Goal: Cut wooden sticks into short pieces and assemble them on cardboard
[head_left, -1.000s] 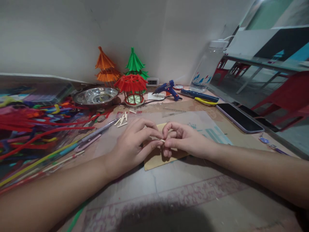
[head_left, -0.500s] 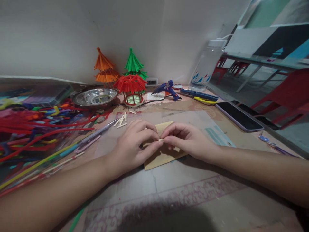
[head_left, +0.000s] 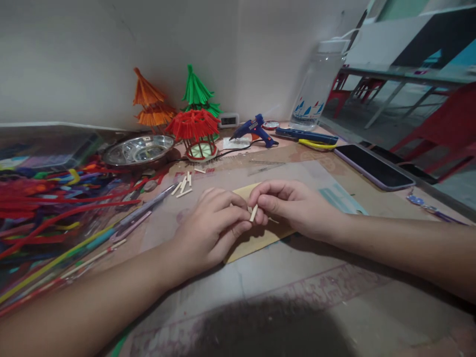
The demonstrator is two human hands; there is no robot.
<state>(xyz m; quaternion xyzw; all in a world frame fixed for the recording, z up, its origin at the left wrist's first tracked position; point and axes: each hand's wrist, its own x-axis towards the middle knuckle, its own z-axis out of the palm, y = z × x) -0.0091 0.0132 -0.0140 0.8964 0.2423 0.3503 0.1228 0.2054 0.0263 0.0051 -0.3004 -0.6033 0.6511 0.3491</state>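
Observation:
A short pale wooden stick [head_left: 253, 213] is pinched between the thumb and fingers of my right hand [head_left: 293, 203], tilted with its lower end toward me. My left hand [head_left: 219, 225] is closed, its thumb and index fingertips drawn together right beside that lower end. Whether they grip the stick or anything else, I cannot make out. Beneath both hands lies a thin yellowish board [head_left: 260, 242], partly covered by them. Several similar short sticks [head_left: 184, 184] lie loose beyond my left hand.
Behind stand a red-roofed model [head_left: 195, 131], an orange one [head_left: 150, 101] and a green one [head_left: 199, 89]. Nearby are a metal dish [head_left: 139, 150], blue glue gun [head_left: 256, 130], cutter [head_left: 307, 136], bottle [head_left: 316, 89] and phone [head_left: 374, 166]. Colourful pipe cleaners [head_left: 67, 208] crowd the left.
The stick has turned from lying level between both hands' fingertips to a steep tilt in my right fingers. The left fingertips have dropped slightly lower. The camera view has shifted a little.

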